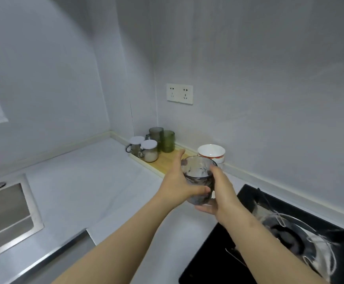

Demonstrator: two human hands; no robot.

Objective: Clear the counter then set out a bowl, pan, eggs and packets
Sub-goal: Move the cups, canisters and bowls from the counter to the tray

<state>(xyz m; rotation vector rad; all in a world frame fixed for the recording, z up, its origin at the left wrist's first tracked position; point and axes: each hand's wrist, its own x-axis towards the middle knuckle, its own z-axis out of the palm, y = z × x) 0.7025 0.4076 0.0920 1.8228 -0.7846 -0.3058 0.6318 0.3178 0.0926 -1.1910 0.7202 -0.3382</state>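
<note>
A dark smoky glass cup (197, 173) is held up above the white counter (89, 181), just in front of the wooden tray (165, 160). My left hand (177, 183) grips its left side, thumb across the front. My right hand (220, 191) holds its right side, with fingers curled under the base. A white bowl (211, 152) with a red rim band stands against the back wall, right behind the cup.
On the tray's far end stand two lidded glass jars (144, 149) and two green glass mugs (162, 139). A steel sink (5, 210) lies at the left. A black stove (290, 232) with a glass lid over its burner fills the lower right. A double socket (179, 93) is on the wall.
</note>
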